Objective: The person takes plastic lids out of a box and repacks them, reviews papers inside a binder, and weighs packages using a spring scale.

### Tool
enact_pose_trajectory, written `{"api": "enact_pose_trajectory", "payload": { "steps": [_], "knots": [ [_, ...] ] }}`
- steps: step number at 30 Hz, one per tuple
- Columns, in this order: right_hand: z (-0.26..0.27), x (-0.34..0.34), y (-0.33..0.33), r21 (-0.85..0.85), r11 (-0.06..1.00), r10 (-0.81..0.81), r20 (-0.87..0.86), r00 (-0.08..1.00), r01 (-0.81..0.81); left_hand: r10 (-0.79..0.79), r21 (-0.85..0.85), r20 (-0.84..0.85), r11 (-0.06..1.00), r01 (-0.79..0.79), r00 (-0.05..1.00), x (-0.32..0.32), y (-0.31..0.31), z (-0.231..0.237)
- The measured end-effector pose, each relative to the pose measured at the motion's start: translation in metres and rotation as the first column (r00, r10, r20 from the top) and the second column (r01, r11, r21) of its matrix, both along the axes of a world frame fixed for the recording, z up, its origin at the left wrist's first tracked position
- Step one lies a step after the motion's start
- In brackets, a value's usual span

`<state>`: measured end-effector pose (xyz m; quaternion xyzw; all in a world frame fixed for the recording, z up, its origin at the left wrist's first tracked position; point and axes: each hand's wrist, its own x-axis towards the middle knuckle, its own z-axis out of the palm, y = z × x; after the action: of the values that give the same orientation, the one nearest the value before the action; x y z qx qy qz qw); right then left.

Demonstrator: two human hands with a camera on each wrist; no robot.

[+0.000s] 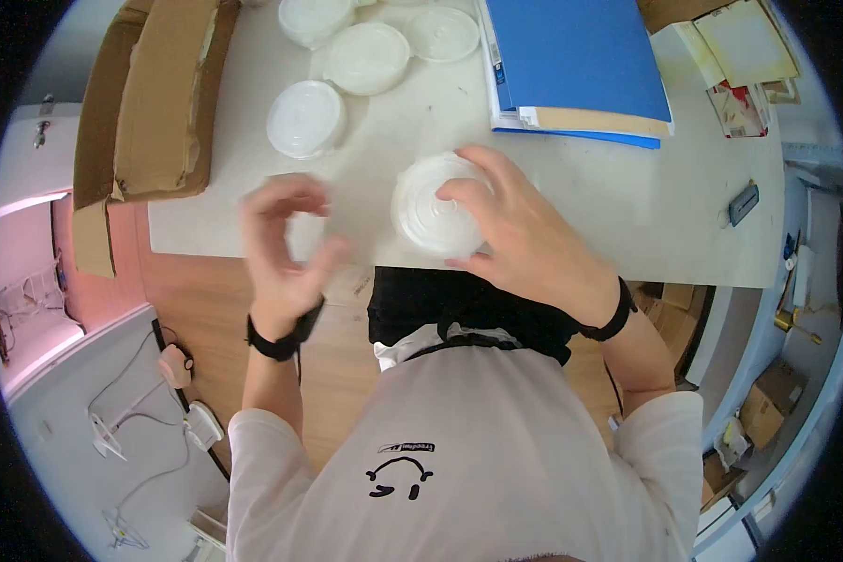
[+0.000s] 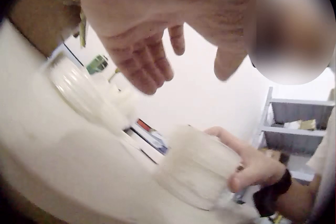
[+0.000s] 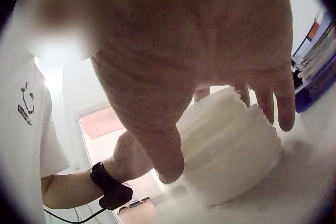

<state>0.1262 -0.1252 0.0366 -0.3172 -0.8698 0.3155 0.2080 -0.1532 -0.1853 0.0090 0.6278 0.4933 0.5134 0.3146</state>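
Observation:
A round whitish translucent container (image 1: pixel 433 208) with a ringed top stands near the table's front edge. My right hand (image 1: pixel 534 245) grips it from the right, thumb at the near side and fingers over the far side and top; the right wrist view shows the container (image 3: pixel 226 150) between thumb and fingers. To its left my left hand (image 1: pixel 288 245) is raised, blurred, with fingers and thumb apart and nothing between them. In the left wrist view the left hand (image 2: pixel 168 35) hangs above the container (image 2: pixel 197 169) without touching it.
Several round white lidded containers (image 1: pixel 306 119) lie at the back of the table (image 1: pixel 590 206). A cardboard box (image 1: pixel 164 103) is at the left, blue folders (image 1: pixel 581 61) at the back right, and a small dark object (image 1: pixel 744 204) near the right edge.

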Motion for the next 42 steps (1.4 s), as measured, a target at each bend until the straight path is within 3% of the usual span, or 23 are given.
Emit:
{"api": "enact_pose_trajectory", "payload": {
  "steps": [1,3,4,6,9,11,13,15,18,28,33,35,38,42],
  "knots": [
    [0.0,0.0,-0.002,-0.091,0.995,-0.031,-0.035,0.999,0.028,-0.117,-0.05,0.044,0.992,0.119,0.992,0.018,0.001,0.004],
    [-0.005,-0.001,-0.004,-0.181,0.982,-0.059,-0.066,0.996,0.046,-0.263,-0.202,-0.194,0.953,0.224,0.945,0.042,0.003,0.01],
    [-0.01,-0.002,-0.005,-0.21,0.975,-0.103,-0.11,0.989,0.078,-0.261,-0.2,-0.193,0.954,0.222,0.946,0.05,0.002,0.007],
    [-0.017,-0.001,-0.009,-0.238,0.964,-0.158,-0.152,0.976,0.119,-0.322,-0.391,-0.155,0.888,0.241,0.934,0.061,0.0,-0.006],
    [-0.026,0.002,-0.013,-0.241,0.956,-0.218,-0.213,0.952,0.165,-0.254,-0.362,-0.046,0.906,0.221,0.966,0.066,0.0,-0.014],
    [-0.028,0.007,-0.016,-0.376,0.919,-0.224,-0.262,0.939,0.114,-0.259,-0.329,-0.05,0.916,0.229,0.965,0.065,0.001,-0.014],
    [-0.028,0.009,-0.02,-0.386,0.916,-0.23,-0.282,0.931,0.109,-0.259,-0.295,-0.059,0.927,0.231,0.964,0.065,0.003,-0.017],
    [-0.031,0.009,-0.023,-0.397,0.912,-0.238,-0.305,0.922,0.104,-0.259,-0.284,0.059,0.921,0.265,0.964,0.066,0.005,-0.021],
    [-0.039,0.006,-0.028,-0.417,0.901,-0.301,-0.398,0.866,0.122,-0.275,-0.229,-0.083,0.941,0.251,0.958,0.072,0.009,-0.017],
    [-0.042,-0.005,-0.031,-0.251,0.957,-0.239,-0.393,0.888,0.146,-0.247,-0.205,-0.033,0.95,0.235,0.968,0.066,0.011,-0.025],
    [-0.046,-0.011,-0.031,-0.188,0.972,-0.204,-0.356,0.912,0.144,-0.205,-0.165,-0.131,0.969,0.183,0.97,0.063,0.016,-0.019],
    [-0.045,-0.013,-0.033,-0.167,0.967,-0.239,-0.356,0.903,0.191,-0.187,-0.203,-0.267,0.97,0.135,0.945,0.063,0.018,-0.009],
    [-0.054,-0.006,-0.036,-0.209,0.946,-0.316,-0.416,0.853,0.249,-0.241,-0.237,-0.215,0.953,0.188,0.946,0.053,0.02,0.0],
    [-0.062,0.003,-0.037,-0.317,0.916,-0.374,-0.449,0.811,0.247,-0.259,-0.32,-0.288,0.933,0.163,0.922,0.014,0.029,0.024]
  ]
}}
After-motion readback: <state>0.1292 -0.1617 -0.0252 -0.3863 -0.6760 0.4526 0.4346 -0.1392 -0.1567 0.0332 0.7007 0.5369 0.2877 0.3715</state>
